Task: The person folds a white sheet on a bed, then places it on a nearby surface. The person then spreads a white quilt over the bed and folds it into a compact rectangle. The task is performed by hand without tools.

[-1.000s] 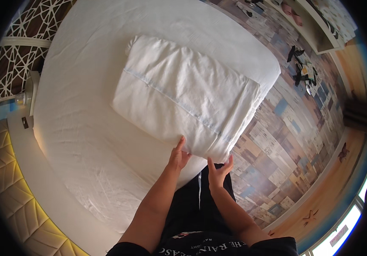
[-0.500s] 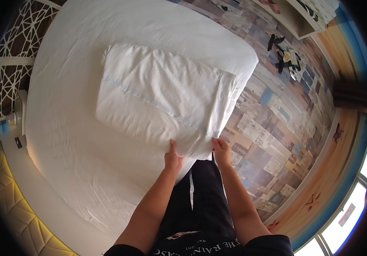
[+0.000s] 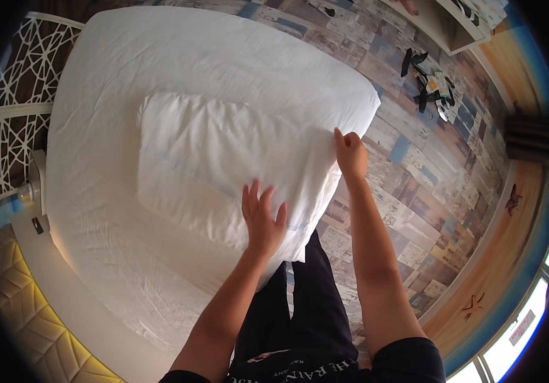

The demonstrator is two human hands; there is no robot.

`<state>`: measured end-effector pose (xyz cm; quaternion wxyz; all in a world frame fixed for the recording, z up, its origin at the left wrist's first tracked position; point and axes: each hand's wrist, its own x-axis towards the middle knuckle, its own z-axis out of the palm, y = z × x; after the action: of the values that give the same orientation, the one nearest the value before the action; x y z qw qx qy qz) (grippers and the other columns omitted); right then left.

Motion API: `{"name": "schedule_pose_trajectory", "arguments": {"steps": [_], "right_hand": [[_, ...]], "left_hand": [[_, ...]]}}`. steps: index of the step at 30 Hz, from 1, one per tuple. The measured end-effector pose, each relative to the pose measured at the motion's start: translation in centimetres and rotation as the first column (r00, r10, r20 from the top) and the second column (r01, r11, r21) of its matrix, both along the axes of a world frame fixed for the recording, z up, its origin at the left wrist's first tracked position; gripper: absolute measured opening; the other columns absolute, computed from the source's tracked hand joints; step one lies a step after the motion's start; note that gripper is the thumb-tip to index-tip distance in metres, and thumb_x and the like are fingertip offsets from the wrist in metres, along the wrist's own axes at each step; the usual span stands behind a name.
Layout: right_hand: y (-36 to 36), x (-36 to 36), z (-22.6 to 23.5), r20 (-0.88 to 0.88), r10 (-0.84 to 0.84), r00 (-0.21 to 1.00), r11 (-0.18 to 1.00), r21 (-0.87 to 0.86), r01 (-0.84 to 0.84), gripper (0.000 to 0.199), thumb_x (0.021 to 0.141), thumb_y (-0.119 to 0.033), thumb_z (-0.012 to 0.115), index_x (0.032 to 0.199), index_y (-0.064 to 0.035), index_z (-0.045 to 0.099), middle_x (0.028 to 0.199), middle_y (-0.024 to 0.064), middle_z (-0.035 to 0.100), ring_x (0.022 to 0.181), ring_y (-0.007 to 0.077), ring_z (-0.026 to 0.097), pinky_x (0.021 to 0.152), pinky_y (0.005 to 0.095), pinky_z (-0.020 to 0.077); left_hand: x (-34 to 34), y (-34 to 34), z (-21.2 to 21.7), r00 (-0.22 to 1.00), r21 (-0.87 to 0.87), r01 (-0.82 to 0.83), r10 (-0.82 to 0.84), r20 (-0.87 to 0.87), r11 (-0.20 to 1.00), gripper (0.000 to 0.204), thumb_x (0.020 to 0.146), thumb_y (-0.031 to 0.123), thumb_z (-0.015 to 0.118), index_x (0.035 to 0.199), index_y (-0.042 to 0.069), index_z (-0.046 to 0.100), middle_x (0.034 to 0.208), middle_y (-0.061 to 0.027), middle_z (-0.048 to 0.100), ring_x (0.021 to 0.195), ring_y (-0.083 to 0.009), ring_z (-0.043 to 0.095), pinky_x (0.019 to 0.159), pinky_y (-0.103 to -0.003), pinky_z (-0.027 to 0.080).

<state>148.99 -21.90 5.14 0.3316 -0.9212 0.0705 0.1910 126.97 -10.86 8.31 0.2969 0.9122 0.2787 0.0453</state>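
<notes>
A plump white pillow in a loose pillowcase (image 3: 204,147) lies on the bed, with a faint bluish seam running along it and a slack flap of cloth at its right end. My right hand (image 3: 352,156) is closed at the far right corner of the pillowcase, pinching its edge. Over the near right part of the pillow, my left hand (image 3: 265,223) is open with fingers spread; whether it presses on the cloth or hovers just above, I cannot tell. The pillowcase's near right corner hangs slightly past the bed's edge by my legs.
The bed (image 3: 223,45) has a white fitted sheet. A yellow quilted headboard (image 3: 32,319) stands at the lower left, beside a white lattice screen (image 3: 16,83). Dark straps and small items (image 3: 431,86) lie on the patchwork floor (image 3: 376,210). A white shelf unit (image 3: 453,32) stands far right.
My right hand has moved away from me along the pillowcase's right edge to its far corner. My left hand has let go of the near edge and spread out over the pillow.
</notes>
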Motion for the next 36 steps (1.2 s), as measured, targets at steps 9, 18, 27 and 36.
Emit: {"name": "schedule_pose_trajectory", "arguments": {"steps": [9, 18, 27, 36], "right_hand": [[-3.5, 1.8, -5.5, -0.138, 0.060, 0.989, 0.891, 0.454, 0.009, 0.032, 0.094, -0.027, 0.053, 0.074, -0.0023, 0.053, 0.060, -0.0012, 0.043, 0.056, 0.0076, 0.037, 0.051, 0.0259, 0.0328], [-1.9, -0.9, -4.1, -0.111, -0.137, 0.984, 0.906, 0.388, 0.170, 0.039, 0.091, -0.035, 0.057, 0.073, -0.0002, 0.054, 0.057, 0.0056, 0.051, 0.053, 0.0122, 0.045, 0.052, 0.0294, 0.0398], [-3.6, -7.5, -1.7, -0.045, 0.177, 0.983, 0.959, 0.232, -0.162, 0.036, 0.086, -0.031, 0.063, 0.069, 0.0001, 0.054, 0.056, 0.0150, 0.050, 0.051, 0.0262, 0.050, 0.051, 0.0358, 0.0401], [0.4, -5.0, 2.2, 0.338, 0.210, 0.917, 0.972, 0.032, -0.235, 0.037, 0.081, -0.027, 0.065, 0.112, -0.0102, 0.053, 0.119, 0.0137, 0.049, 0.099, 0.0301, 0.056, 0.080, 0.0393, 0.0498]], "left_hand": [[6.7, 2.6, -5.2, 0.916, 0.010, -0.117, 0.112, -0.385, 0.993, 0.070, 0.092, 0.058, 0.036, 0.149, 0.025, 0.013, 0.154, -0.0154, -0.005, 0.140, -0.0416, -0.008, 0.106, -0.063, -0.003], [6.7, 1.5, -5.6, 0.957, 0.177, -0.072, 0.118, -0.264, 0.982, 0.071, 0.088, 0.044, 0.053, 0.145, 0.014, 0.024, 0.151, -0.0175, 0.014, 0.138, -0.0434, 0.008, 0.106, -0.062, 0.008], [2.0, -6.7, -1.4, 0.985, -0.208, 0.020, -0.055, -0.164, 0.978, 0.037, 0.079, 0.019, 0.067, 0.109, 0.005, 0.049, 0.092, -0.0149, 0.057, 0.086, -0.0372, 0.057, 0.072, -0.044, 0.047], [0.2, -7.8, -1.4, 0.961, -0.131, 0.202, -0.222, -0.164, 0.970, 0.054, 0.077, 0.009, 0.063, 0.127, 0.007, 0.043, 0.090, -0.0132, 0.052, 0.083, -0.0320, 0.055, 0.070, -0.043, 0.048]]}}
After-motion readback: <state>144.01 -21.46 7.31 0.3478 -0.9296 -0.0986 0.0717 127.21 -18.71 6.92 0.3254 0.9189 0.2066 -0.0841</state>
